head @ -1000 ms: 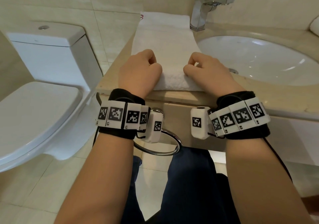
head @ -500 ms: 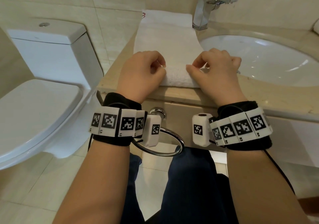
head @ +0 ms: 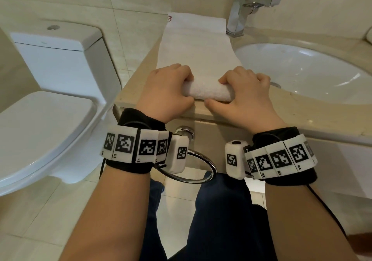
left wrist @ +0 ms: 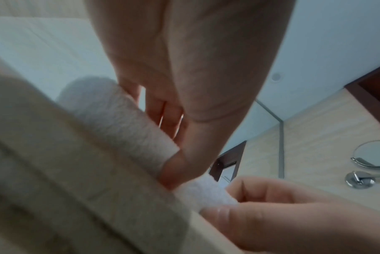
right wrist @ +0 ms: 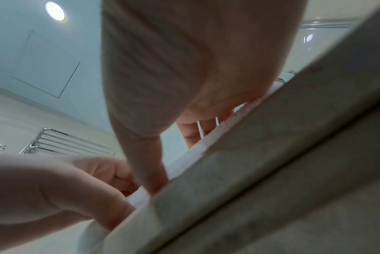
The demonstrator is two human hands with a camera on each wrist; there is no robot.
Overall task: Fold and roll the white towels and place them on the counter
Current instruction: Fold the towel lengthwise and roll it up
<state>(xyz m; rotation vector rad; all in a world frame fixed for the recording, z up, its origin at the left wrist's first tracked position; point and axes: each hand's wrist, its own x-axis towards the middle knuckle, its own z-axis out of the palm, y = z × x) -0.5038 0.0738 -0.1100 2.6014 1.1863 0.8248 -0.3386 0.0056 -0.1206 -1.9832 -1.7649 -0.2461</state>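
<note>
Left of the sink (head: 298,69), your left hand (head: 167,91) and right hand (head: 243,97) grip the white towel (head: 207,91) roll, its long axis crosswise, unrolled strip running away toward the faucet (head: 241,13).

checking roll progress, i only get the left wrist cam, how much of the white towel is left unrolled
Observer: In the head view only the near end is rolled. Most of the white terry towel lies flat on the beige stone counter, reaching back beside the chrome faucet.
Operator: is the roll square to the edge
Observer: Yes, it lies parallel to the counter's front edge, with the left hand gripping its left end and the right hand its right end.
Operator: anything close on the right
Observer: The white oval sink basin sits directly right of the towel.
</note>
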